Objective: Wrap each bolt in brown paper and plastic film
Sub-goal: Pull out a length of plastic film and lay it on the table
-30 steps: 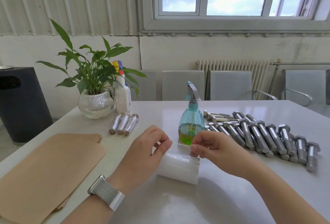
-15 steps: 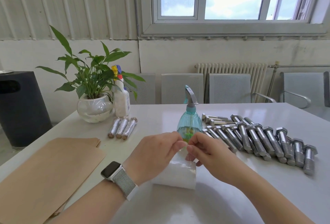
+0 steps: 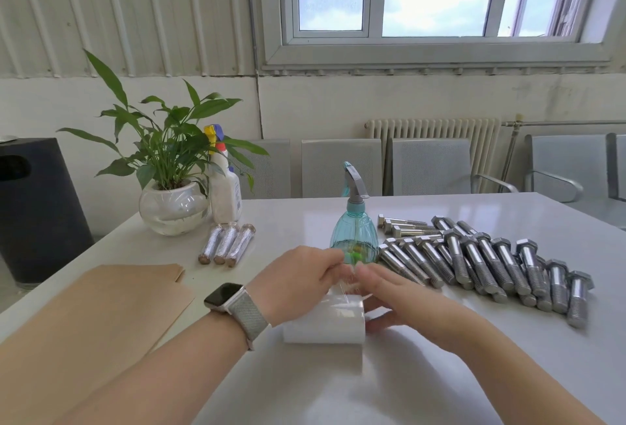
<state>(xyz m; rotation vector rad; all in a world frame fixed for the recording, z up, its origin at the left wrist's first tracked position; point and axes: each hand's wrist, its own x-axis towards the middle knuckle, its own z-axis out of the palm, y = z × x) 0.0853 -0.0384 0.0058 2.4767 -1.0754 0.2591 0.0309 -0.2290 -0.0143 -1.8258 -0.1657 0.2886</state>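
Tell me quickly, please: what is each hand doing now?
Left hand: fingertips pinched on the loose edge of the clear plastic film above the white film roll.
Right hand: resting against the roll's end, steadying it; fingers blurred, grip cannot be told.

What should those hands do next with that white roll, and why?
Probably keep peeling the film's free edge up off the plastic film roll: the left hand and right hand both pinch at its top, and no loose sheet is out yet for a bolt.

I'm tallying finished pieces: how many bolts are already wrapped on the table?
3. The wrapped bolts lie side by side, touching, just in front of the white spray bottle beside the plant: left one, middle one, right one. None looks hidden.
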